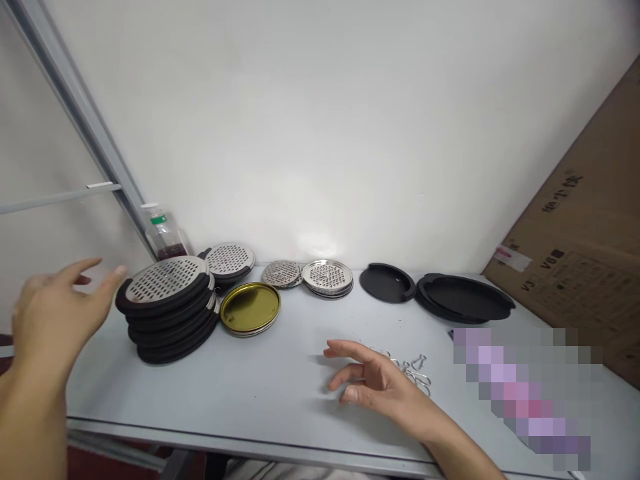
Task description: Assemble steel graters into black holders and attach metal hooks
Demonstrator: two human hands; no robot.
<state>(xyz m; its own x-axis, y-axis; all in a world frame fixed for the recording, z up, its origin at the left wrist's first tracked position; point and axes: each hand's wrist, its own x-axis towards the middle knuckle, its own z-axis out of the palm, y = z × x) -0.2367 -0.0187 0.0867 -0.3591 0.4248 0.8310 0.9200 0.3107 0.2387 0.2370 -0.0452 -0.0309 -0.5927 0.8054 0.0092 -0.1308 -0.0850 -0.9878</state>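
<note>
My left hand [63,313] is raised at the left with thumb and fingers apart and nothing between them. Just right of its thumb stands a tall stack of round perforated metal discs in black rims [167,283]. My right hand [373,380] hovers low over the table's front middle, fingers loosely curled but apart, holding nothing. Partly hidden behind it lie several bent wire clips [417,373]. A shiny gold round lid [250,307] rests on other discs beside the tall stack.
Along the wall are a shorter disc stack [229,260], perforated metal discs [283,273], rimmed metal discs [327,277], a black disc [385,283] and larger black trays [465,298]. A bottle [167,237] stands back left; a cardboard box [580,227] borders the right. A blurred patch [520,393] covers something.
</note>
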